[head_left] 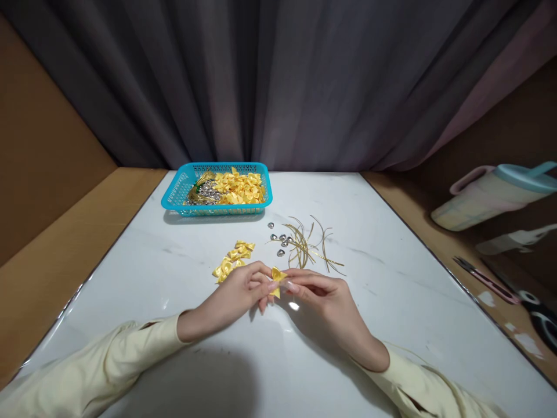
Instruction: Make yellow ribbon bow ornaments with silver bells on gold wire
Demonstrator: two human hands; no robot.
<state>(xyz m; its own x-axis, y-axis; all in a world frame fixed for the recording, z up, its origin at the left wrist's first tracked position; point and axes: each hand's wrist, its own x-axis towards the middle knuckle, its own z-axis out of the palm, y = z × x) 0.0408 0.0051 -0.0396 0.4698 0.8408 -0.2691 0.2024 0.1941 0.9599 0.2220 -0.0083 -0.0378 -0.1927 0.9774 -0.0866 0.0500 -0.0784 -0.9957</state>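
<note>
A small yellow satin ribbon bow (277,274) is held above the white tabletop, between the fingertips of both hands. My left hand (246,288) pinches it from the left with thumb and fingers. From the right, my right hand (326,296) closes thumb and forefinger at its middle; whether something thin is also between those fingers cannot be made out. Just behind my left hand lies a small pile of similar yellow bows (237,252). Beyond the right hand are loose gold cords (300,247) and several small silver charms (281,253).
A blue plastic basket (217,212) with yellow bows, silver charms and a bundle of gold cords stands at the back left. On the brown ledge at right are a tumbler (483,194), pink-handled snips (487,280) and black-handled scissors (542,319). A grey curtain (296,81) hangs behind.
</note>
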